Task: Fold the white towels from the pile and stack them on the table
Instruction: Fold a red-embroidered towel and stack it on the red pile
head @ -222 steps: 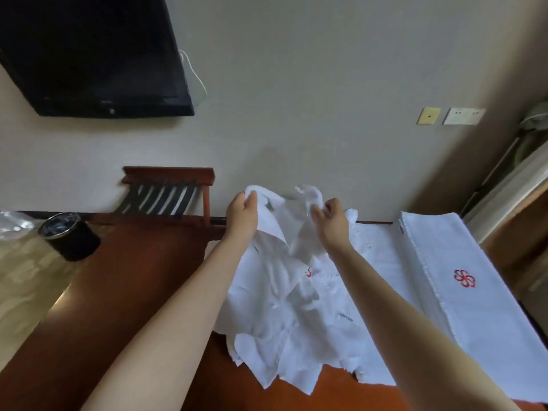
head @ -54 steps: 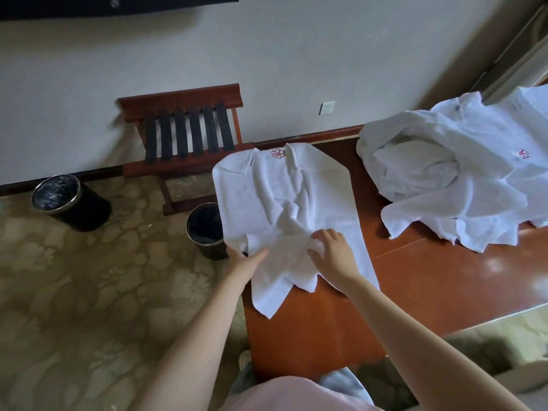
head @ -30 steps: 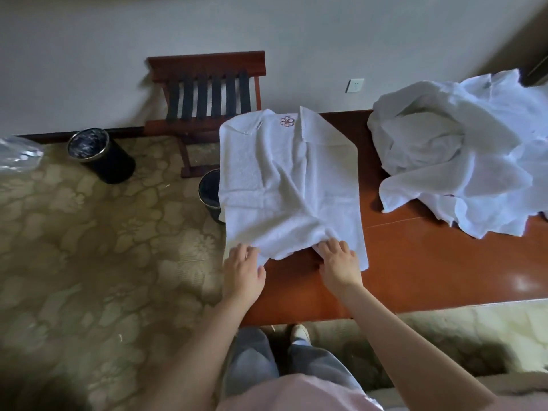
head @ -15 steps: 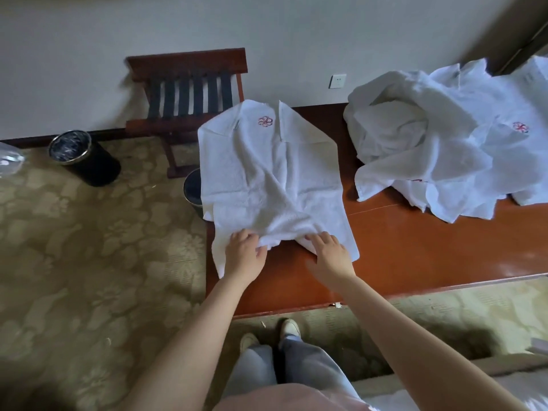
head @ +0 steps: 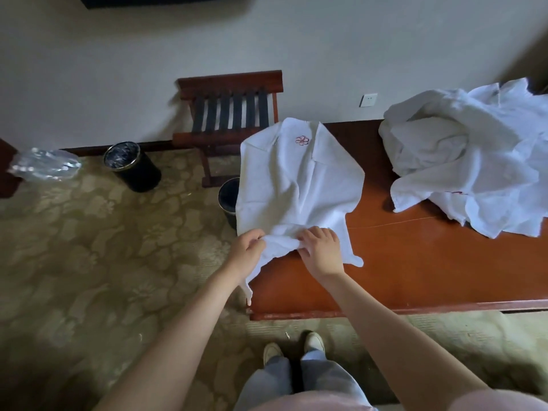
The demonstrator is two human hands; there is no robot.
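towel (head: 296,185): spread on the table's 9 o'clock end, one side overhanging; not yet folded.
left hand (head: 246,250): pinches the bunched 6 o'clock hem.
right hand (head: 321,252): fingers curled on the same hem, just beside.
pile (head: 474,161): heaped at 3 o'clock, unfolded.
table (head: 415,262): no folded stack in view.
progress: early, i judge; most remains.

Light: dim, soft, entering from the right.
Glare: pale sheen on the table (head: 430,262) top, right side.
Shadows: soft, cast left of the luggage rack (head: 231,114) onto the wall (head: 148,69).
Edges: wide-angle bowing, darkened near corners.
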